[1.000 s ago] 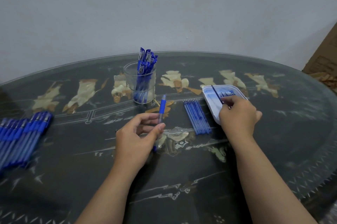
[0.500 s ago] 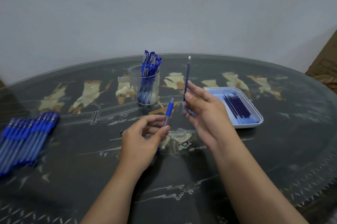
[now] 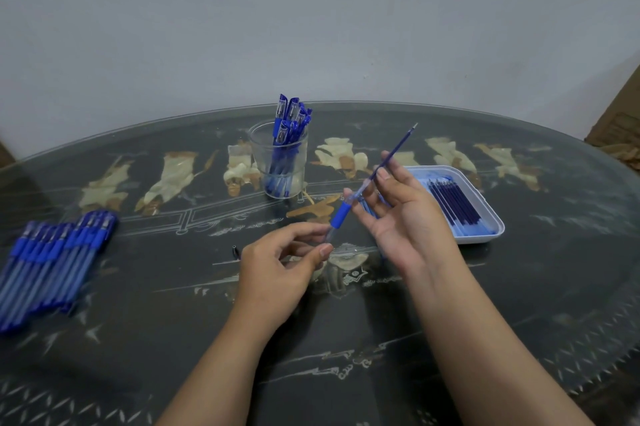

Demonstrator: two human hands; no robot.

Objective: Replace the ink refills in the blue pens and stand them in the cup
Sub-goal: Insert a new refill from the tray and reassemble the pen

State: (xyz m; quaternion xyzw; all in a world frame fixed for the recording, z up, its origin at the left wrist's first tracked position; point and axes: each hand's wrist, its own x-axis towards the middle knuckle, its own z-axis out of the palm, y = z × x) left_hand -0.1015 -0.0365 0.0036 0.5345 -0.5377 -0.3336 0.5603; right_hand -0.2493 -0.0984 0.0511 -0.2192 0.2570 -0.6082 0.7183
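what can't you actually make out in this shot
All in the head view:
1. Whether the end of the refill is inside the pen barrel: fingers of the right hand cover the join.
2. The pile of pens: blurred and cut by the left edge, uncountable.
3. The small dark piece beside the left hand: too small to identify.
4. The cup: its pens overlap, uncountable.
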